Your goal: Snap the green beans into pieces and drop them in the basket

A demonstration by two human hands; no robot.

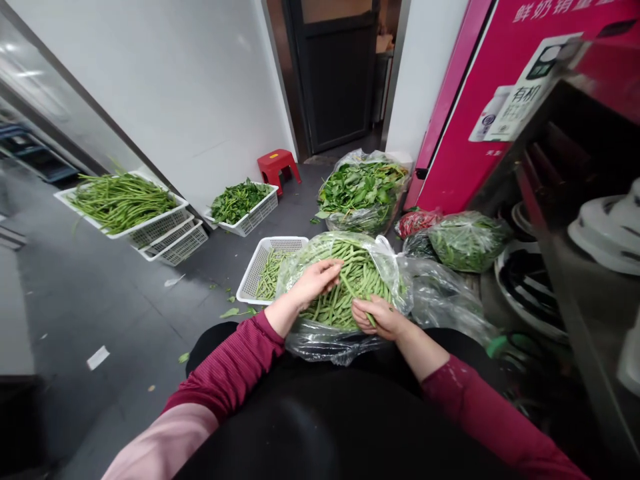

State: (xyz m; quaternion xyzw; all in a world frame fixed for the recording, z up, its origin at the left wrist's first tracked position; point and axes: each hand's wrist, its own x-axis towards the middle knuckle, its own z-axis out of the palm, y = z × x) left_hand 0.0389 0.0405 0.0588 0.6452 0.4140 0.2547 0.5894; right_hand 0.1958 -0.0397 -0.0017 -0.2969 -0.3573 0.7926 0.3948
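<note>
A clear plastic bag (325, 337) full of green beans (327, 310) lies open in front of my lap. Over its right side my right hand (377, 316) is closed round a green bean (349, 285), whose far end reaches up toward my left fingertips. My left hand (317, 281) is above the left part of the beans, thumb and fingers pinched together near the bean's upper end. Whether the left fingertips grip that end is too small to tell. Just left of the bag, a white basket (249, 279) holds more green beans.
Stacked white baskets (173, 243) with long beans and a basket of leafy greens (240, 200) stand left. A red stool (279, 167) is by the wall. Ahead are bagged leafy greens (364, 190); to the right, another bag of greens (467, 241) and a metal shelf (565, 280).
</note>
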